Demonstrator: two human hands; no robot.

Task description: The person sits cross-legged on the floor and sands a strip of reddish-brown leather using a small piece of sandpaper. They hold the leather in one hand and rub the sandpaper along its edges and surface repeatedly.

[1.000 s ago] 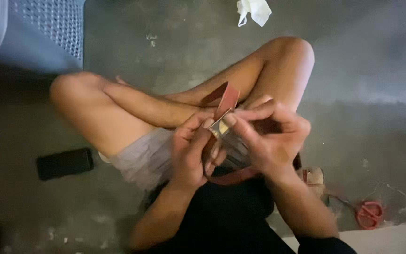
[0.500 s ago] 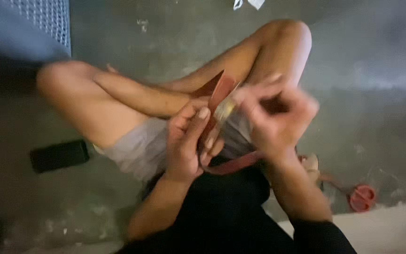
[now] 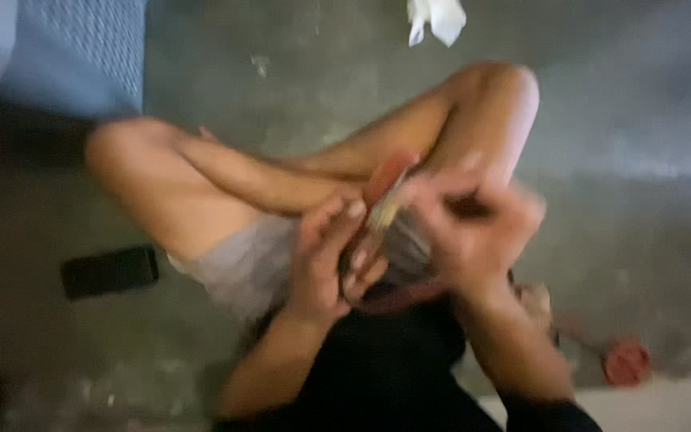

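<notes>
Left hand and right hand — both blurred — pinch a flat reddish-brown strap.

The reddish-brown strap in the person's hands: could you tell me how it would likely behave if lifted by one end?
The reddish-brown strap would probably flop: it curves in a loop below the left hand and right hand. It looks thin and flat, so likely light. The frame is blurred, so its surface grip is unclear.

dim indoor light, heavy motion blur throughout, right hand most smeared, corners dark
</notes>
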